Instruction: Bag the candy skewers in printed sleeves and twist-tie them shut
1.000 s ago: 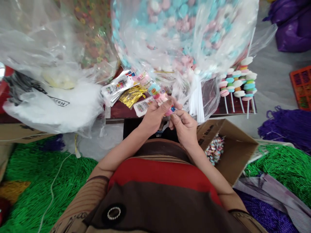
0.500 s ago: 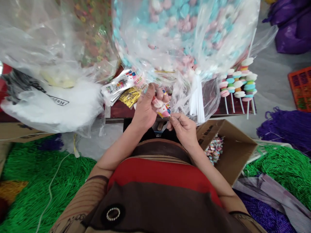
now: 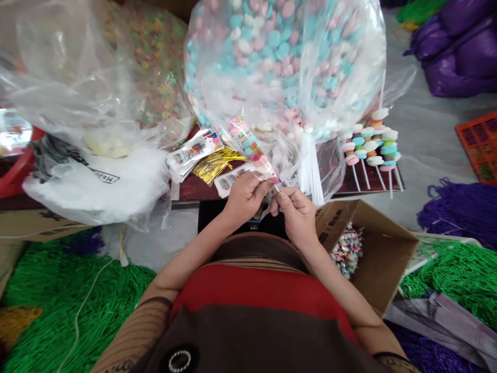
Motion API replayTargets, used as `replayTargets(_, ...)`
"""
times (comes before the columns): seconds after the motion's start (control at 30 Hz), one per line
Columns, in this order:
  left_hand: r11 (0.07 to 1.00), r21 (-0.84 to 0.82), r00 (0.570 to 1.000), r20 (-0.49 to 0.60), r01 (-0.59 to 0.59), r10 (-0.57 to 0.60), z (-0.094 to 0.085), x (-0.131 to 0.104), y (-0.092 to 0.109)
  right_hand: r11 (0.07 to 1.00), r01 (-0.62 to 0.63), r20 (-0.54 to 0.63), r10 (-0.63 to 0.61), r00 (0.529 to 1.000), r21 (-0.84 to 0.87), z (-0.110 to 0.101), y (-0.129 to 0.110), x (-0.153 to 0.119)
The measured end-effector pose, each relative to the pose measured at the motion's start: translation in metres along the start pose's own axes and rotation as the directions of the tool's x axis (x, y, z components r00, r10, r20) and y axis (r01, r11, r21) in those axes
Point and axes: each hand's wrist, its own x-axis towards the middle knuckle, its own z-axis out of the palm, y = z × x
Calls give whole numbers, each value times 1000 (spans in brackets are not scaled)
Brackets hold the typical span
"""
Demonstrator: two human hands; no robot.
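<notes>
A marshmallow skewer in a printed clear wrapper (image 3: 254, 148) slants up and away from my hands over the table. My left hand (image 3: 248, 195) is closed, pinching the wrapper's lower end. Just to its right, my right hand (image 3: 295, 210) is closed on the white stick below the wrapper. Printed wrappers (image 3: 196, 154) and gold twist ties (image 3: 215, 165) lie beyond my left hand, and another flat wrapper (image 3: 233, 178) is beside it. White sticks (image 3: 310, 166) lie bundled beyond my right hand. Bare marshmallow skewers (image 3: 373, 142) rest at the table's right end.
Large clear bags of pink, blue and white marshmallows (image 3: 272, 46) and of gummy rings (image 3: 159, 77) stand at the back. A cardboard box (image 3: 382, 259) with wrapped sweets is at lower right. A white plastic bag (image 3: 89, 181) sits at left.
My left hand has moved from the wrapper's upper part down to its lower end, beside my right hand. The wrapped skewer now shows at full length, and a flat wrapper shows on the table.
</notes>
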Motion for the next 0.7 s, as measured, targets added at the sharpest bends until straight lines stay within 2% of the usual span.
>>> replayTargets(0.13, 976, 166, 989, 68, -138, 129, 0, 3, 4, 994, 46, -6, -47, 999, -97, -1, -3, -1)
replayTargets(0.23, 969, 194, 982, 136, -153, 128, -2, 3, 4, 993, 57, 4, -57, 998, -104, -2, -4, -2)
replayTargets(0.3, 994, 90, 988, 148, -67, 54, -5, 4, 4, 995, 50, 12, -49, 999, -86, -2, -4, -3)
replayTargets(0.37, 991, -126, 992, 119, 54, -39, -8, 6, 7, 997, 37, 16, -36, 999, -74, -3, -4, -4)
replayTargets(0.47, 887, -426, 984, 96, 175, -148, -8, 13, 16, 997, 21, 17, -20, 1000, -70, -1, -2, -6)
replayTargets(0.57, 805, -538, 968, 145, 252, -206, -2, 17, 26, 997, 23, 29, -20, 999, -80, 2, -1, -7)
replayTargets(0.7, 747, -574, 942, 224, 335, -250, 8, 13, 31, 996, 23, 60, -18, 998, -83, 5, 1, -9)
